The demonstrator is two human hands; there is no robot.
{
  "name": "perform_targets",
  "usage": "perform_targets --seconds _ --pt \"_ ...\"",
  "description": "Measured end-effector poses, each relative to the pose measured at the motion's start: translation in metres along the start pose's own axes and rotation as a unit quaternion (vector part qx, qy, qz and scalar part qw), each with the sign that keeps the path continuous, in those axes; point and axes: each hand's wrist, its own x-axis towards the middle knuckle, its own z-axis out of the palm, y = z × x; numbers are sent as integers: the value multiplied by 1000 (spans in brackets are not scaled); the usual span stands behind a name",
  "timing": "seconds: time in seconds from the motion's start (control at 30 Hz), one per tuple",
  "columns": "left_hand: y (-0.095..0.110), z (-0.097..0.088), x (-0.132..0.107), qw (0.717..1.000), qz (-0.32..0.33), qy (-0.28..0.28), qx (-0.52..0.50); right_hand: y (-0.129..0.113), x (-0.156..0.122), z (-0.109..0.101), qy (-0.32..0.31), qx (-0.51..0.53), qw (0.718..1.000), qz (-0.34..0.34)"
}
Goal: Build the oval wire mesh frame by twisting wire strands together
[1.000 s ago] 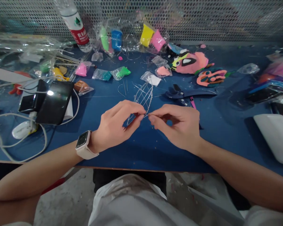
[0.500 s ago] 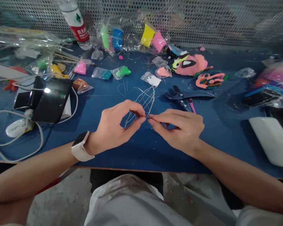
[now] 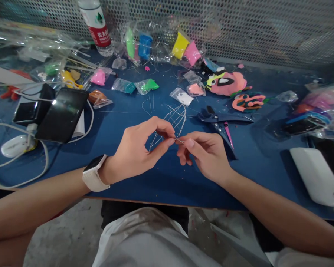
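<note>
A leaf-shaped wire frame [image 3: 183, 122] of twisted silvery wire, crossed by thinner strands, stands tilted away from me over the blue table. My left hand [image 3: 144, 146] pinches its near end between thumb and index finger, and its fingers hide part of the left edge. Close beside it, my right hand [image 3: 204, 152] grips a short wire end between thumb and fingertips, the other fingers curled below. Just beyond my right hand lie dark blue pliers [image 3: 221, 118] with a pink part. A small bag of white clay [image 3: 183, 97] lies behind the frame's tip.
Several bags of coloured clay [image 3: 149, 86] and a pink clay figure [image 3: 228, 82] lie towards the back. A water bottle [image 3: 98, 33] stands before the perforated metal screen [image 3: 239, 29]. Phone [image 3: 62, 115] and white cables are at left; a white device [image 3: 316, 176] is at right.
My right hand has turned, with its thumb now on top and a wire end showing in the pinch. My left hand keeps its hold. The whole view has shifted slightly.
</note>
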Motion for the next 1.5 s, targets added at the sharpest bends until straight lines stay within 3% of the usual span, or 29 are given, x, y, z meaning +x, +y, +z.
perform_targets --seconds 0.17,0.37,0.47,0.57,0.73,1.0,1.1,1.2,1.3,1.4,1.5 --pt "2 -1 0 1000 -15 -8 -17 5 5 -1 -60 78 991 89" --pt "1 0 0 1000 -3 -10 -15 3 5 2 -50 92 990 95" --pt "1 0 0 1000 12 -9 -3 1 2 2 -26 28 998 50" --pt "2 1 -1 1000 20 -10 8 -2 -2 0 2 -71 997 -39" --pt "2 1 -2 1000 19 -15 18 -5 -4 0 31 -238 954 -180" --pt "3 2 -2 1000 2 -19 -20 -5 -4 0 68 -357 886 -288" --pt "2 2 -4 999 -11 -13 -32 -6 -3 -1 61 -355 881 -305" --pt "2 1 -4 999 -15 -10 -48 -8 -1 -2 25 -293 929 -227" --pt "2 1 -4 998 -21 -3 -59 -10 3 -4 -36 -157 985 -64" --pt "3 0 -3 998 -18 3 -52 -8 7 -5 -97 -11 993 67" --pt "2 1 -3 999 -10 -3 -46 -5 8 -6 -107 74 984 120"
